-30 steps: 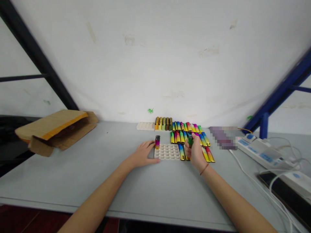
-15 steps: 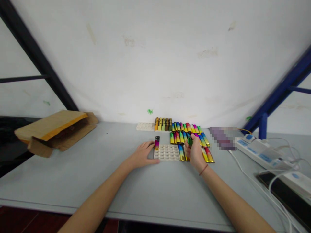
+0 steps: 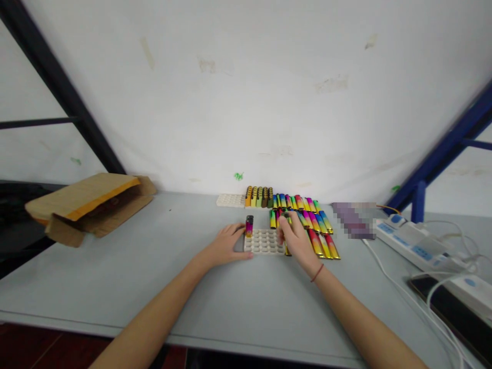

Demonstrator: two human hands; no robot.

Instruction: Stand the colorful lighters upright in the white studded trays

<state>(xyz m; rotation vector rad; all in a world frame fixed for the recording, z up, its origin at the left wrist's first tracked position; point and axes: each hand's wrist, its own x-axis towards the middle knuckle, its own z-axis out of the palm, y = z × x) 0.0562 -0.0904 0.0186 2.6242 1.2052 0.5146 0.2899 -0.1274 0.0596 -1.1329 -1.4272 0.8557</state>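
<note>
My left hand [image 3: 225, 245] rests at the left end of a white tray [image 3: 265, 246] with rows of round holes, its thumb along the front edge and its fingers by the back left corner. Purple-and-gold lighters [image 3: 249, 228] with dark tops stand upright in that corner, close together. Over the tray's right end, my right hand [image 3: 295, 237] is closed around a lighter [image 3: 284, 216]; only its dark top shows, the rest hidden by the fingers. Shiny multicoloured lighters [image 3: 323, 245] lie in rows behind and to the right of this hand.
At the wall stands a tray of upright lighters [image 3: 259, 197] beside another white holed tray [image 3: 230, 200]. An opened cardboard box [image 3: 96, 202] is on the left. Power strips [image 3: 418, 248], white cables and a dark phone [image 3: 453, 312] lie on the right.
My right hand has moved left with the lighter, from above the lying lighters to the tray's right end. My left hand has stayed in place.
</note>
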